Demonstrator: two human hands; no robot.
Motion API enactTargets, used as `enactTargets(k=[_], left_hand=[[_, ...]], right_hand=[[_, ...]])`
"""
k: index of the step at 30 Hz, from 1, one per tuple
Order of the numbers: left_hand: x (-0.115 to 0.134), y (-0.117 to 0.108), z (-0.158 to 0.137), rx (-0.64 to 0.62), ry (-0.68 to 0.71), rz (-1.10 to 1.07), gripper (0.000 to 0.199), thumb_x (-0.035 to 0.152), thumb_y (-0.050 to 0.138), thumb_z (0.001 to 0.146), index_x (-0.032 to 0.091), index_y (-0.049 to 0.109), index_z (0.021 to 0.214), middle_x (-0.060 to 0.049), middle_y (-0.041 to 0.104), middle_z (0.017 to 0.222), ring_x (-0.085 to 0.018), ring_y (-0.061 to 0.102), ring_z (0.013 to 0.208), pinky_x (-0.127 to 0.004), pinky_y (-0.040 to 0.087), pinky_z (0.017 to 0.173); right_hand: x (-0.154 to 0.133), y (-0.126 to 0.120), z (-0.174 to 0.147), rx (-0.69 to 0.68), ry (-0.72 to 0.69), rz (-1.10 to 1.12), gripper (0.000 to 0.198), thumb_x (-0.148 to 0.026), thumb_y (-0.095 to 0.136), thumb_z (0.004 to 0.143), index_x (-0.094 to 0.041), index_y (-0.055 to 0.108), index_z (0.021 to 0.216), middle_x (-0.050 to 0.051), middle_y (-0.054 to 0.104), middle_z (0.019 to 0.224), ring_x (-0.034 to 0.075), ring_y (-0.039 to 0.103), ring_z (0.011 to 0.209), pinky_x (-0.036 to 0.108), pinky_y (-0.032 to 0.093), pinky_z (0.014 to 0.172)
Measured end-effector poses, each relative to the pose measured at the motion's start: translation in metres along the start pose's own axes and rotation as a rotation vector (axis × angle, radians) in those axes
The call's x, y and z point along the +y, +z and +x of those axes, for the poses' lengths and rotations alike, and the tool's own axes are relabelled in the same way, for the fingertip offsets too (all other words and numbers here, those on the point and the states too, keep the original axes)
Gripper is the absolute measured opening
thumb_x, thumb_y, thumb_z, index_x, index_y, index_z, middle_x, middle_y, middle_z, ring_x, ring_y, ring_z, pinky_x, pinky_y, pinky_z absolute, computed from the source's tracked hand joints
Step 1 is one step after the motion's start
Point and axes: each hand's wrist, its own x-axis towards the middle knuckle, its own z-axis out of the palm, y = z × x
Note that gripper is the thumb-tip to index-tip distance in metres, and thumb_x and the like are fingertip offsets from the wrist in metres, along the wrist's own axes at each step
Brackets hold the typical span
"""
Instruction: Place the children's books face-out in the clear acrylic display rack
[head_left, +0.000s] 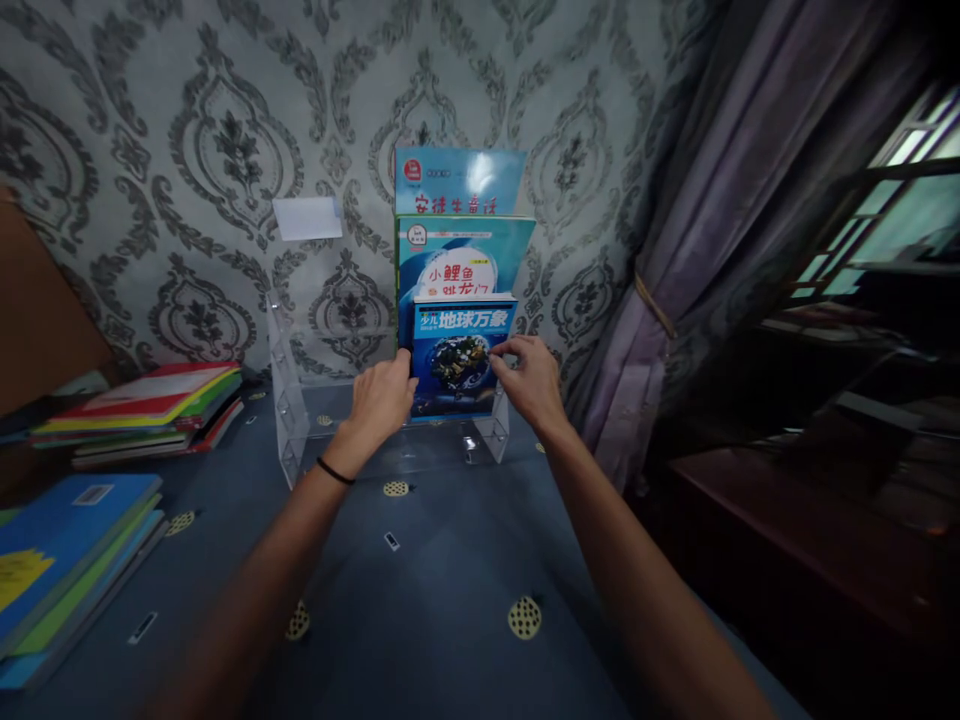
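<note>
A dark blue book (pixel 457 362) with a globe on its cover stands upright on the right side of a clear acrylic book rack (pixel 286 405). My left hand (pixel 382 395) grips its left edge with the fingers closed. At its right edge, my right hand (pixel 529 375) pinches the book between thumb and fingers. Behind it rises a teal book (pixel 469 250) with a white patch on the cover, partly covered. A light blue book (pixel 459 180) stands at the back, only its top part showing.
A stack of books (pixel 150 400) lies at the back left, and another blue-topped book stack (pixel 67 560) at the front left. A blue patterned cloth (pixel 442 620) covers the table. A purple curtain (pixel 660 250) hangs at the right, against the patterned wall.
</note>
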Motion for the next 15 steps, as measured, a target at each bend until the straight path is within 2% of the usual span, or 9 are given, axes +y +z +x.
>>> enactTargets(k=[6, 9, 10, 12, 15], left_hand=[[-0.001, 0.0, -0.001, 0.005, 0.002, -0.032, 0.024, 0.028, 0.053, 0.1, 0.018, 0.057, 0.121, -0.011, 0.074, 0.114, -0.031, 0.069, 0.107, -0.038, 0.051, 0.083], [-0.003, -0.001, -0.014, 0.083, 0.004, -0.068, 0.025, 0.024, 0.053, 0.099, 0.015, 0.058, 0.121, -0.013, 0.071, 0.119, -0.029, 0.066, 0.109, -0.038, 0.051, 0.086], [-0.004, -0.002, -0.021, 0.119, 0.015, -0.071, 0.025, 0.023, 0.052, 0.099, 0.014, 0.058, 0.122, -0.014, 0.069, 0.122, -0.028, 0.064, 0.113, -0.037, 0.05, 0.089], [-0.009, -0.005, -0.036, 0.168, 0.042, -0.045, 0.027, 0.023, 0.049, 0.1, 0.014, 0.056, 0.125, -0.014, 0.063, 0.132, -0.026, 0.057, 0.123, -0.035, 0.048, 0.095], [-0.025, -0.009, -0.06, 0.125, 0.031, 0.026, 0.029, 0.026, 0.047, 0.101, 0.02, 0.056, 0.129, -0.009, 0.061, 0.134, -0.022, 0.054, 0.125, -0.032, 0.047, 0.098]], right_hand=[[-0.004, 0.0, 0.002, -0.02, 0.025, -0.071, 0.012, -0.022, 0.064, 0.081, -0.021, 0.074, 0.088, 0.013, 0.067, 0.111, 0.028, 0.062, 0.111, 0.043, 0.05, 0.096], [-0.006, -0.002, 0.005, -0.046, 0.049, -0.053, 0.009, -0.021, 0.068, 0.08, -0.02, 0.075, 0.086, 0.015, 0.069, 0.11, 0.03, 0.061, 0.117, 0.045, 0.048, 0.099], [-0.004, -0.003, 0.005, -0.05, 0.071, -0.056, 0.007, -0.019, 0.07, 0.078, -0.02, 0.075, 0.082, 0.016, 0.07, 0.105, 0.032, 0.061, 0.118, 0.047, 0.046, 0.1], [0.003, -0.003, 0.007, -0.048, 0.027, -0.151, 0.009, -0.023, 0.073, 0.078, -0.021, 0.077, 0.086, 0.015, 0.073, 0.098, 0.032, 0.063, 0.114, 0.046, 0.048, 0.096], [0.023, 0.007, 0.011, -0.043, -0.103, -0.229, 0.023, -0.036, 0.071, 0.085, -0.021, 0.078, 0.101, 0.013, 0.075, 0.094, 0.031, 0.066, 0.111, 0.046, 0.051, 0.089]])
